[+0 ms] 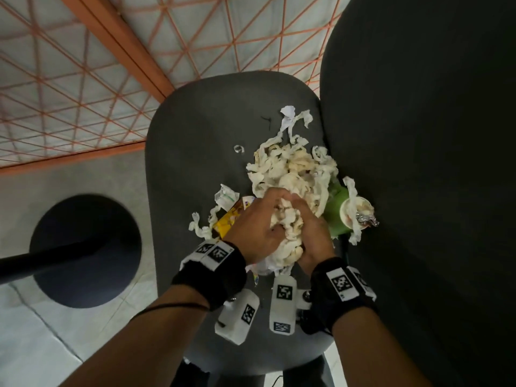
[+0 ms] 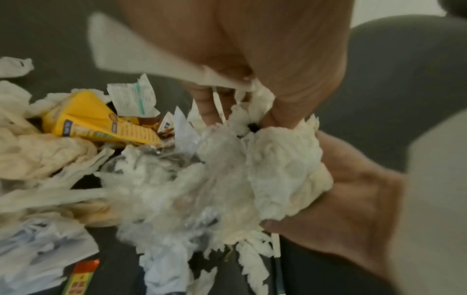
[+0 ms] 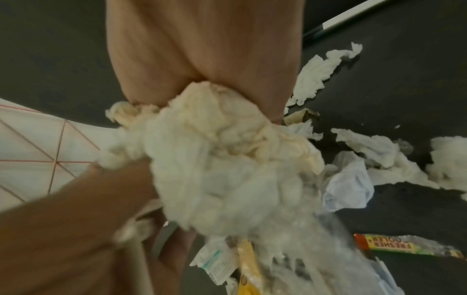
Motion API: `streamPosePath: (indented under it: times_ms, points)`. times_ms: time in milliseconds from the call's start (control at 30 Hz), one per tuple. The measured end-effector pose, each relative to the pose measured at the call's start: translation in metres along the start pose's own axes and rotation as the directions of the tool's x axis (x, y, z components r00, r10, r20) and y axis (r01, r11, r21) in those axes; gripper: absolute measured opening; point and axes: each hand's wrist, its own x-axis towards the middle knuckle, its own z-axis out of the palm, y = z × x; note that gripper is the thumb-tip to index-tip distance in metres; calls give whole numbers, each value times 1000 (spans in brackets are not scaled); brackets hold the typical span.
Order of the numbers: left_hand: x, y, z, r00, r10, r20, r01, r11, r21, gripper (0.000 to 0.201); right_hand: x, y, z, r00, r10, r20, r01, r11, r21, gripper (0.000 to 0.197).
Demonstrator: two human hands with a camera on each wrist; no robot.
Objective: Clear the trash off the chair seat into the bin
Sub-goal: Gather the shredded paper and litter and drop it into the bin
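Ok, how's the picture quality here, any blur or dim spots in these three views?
Head view: dim overall, chair back nearly black, hands sharp, bin slightly smeared. Left wrist view: tissue wad soft with motion blur, yellow carton clearer. Right wrist view: wad and left hand blurred, edges bent by the wide lens.

- yellow carton point(image 1: 226, 220): partly hidden under the left hand point(image 1: 252, 227) in the head view; its print is too small to read, blurred in the left wrist view.
- wad of tissue point(image 1: 287, 233): its lower part is covered by both hands; motion-blurred in both wrist views.
- right hand point(image 1: 312, 233): fingertips buried in the wad, not visible.
- green cup point(image 1: 339, 208), right of the wad: base hidden behind tissue strips; contents unclear beyond crumpled foil.
- printed wrapper point(image 3: 394, 246), right of the wad: cut off by the frame edge, only part of the lettering legible.
- chair seat point(image 1: 195, 135): near edge hidden by the forearms.
- dark round object point(image 1: 83, 252), left of the seat: blurred, identity unclear.
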Motion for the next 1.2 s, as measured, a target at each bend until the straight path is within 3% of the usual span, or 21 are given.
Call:
streamPosePath:
  times_ms: [100, 200, 267, 367, 433, 567, 633, 733, 767, 933, 1033, 1100, 1200]
  points:
    - [-19, 7, -4, 999, 19, -43, -17, 999, 36, 62, -4, -1, -1, 1000, -20, -17, 21, 996, 88, 46]
    - [-40, 8, 1, 994, 64, 85, -68, 996, 52, 85, -7, -1, -2, 998, -51, -34, 54, 992, 112, 42]
    - [-46, 4, 10, 993, 73, 89, -75, 997, 25, 91, -11, 1, 0, 997, -78, -22, 80, 993, 85, 42]
    - [-36, 1, 15, 1000, 19, 19, -19, 1000, 7, 94, -17, 4, 0, 997, -78, 6, 78, 997, -7, 42]
    - [-26, -1, 9, 998, -47, 35, 48, 999, -6, 97, -20, 4, -4, 997, -67, 29, 69, 994, -79, 41]
    - [-12, 1, -4, 982, -41, 186, 31, 998, 54, 90, -33, -3, -14, 971, 34, 237, -22, 998, -52, 39]
    - [-10, 4, -3, 981, -58, 188, 46, 997, 63, 84, -40, -1, -13, 945, 8, 328, 10, 999, -51, 48]
    - [-15, 3, 8, 997, -33, 68, 32, 999, 12, 74, -44, 6, -3, 970, -103, 219, 129, 986, -107, 79]
    - [-17, 2, 12, 999, -30, 40, 31, 999, -29, 72, -45, 7, 0, 975, -133, 181, 155, 981, -116, 82]
    - [-31, -4, 16, 1000, -18, -17, 14, 977, -214, 71, -50, 5, 1, 981, -64, 182, 83, 992, -100, 43]
    - [-42, -3, 9, 997, 33, 73, -9, 951, -309, 89, -51, 1, -3, 978, -49, 204, 67, 994, -83, 41]
    - [-47, -3, 3, 994, 51, 97, -25, 966, -256, 89, -52, -2, -4, 976, -87, 201, 112, 987, -117, 43]
    - [-55, -12, -6, 999, 26, -31, -32, 972, -231, 77, -56, -5, -4, 978, -146, 147, 172, 967, -189, 45]
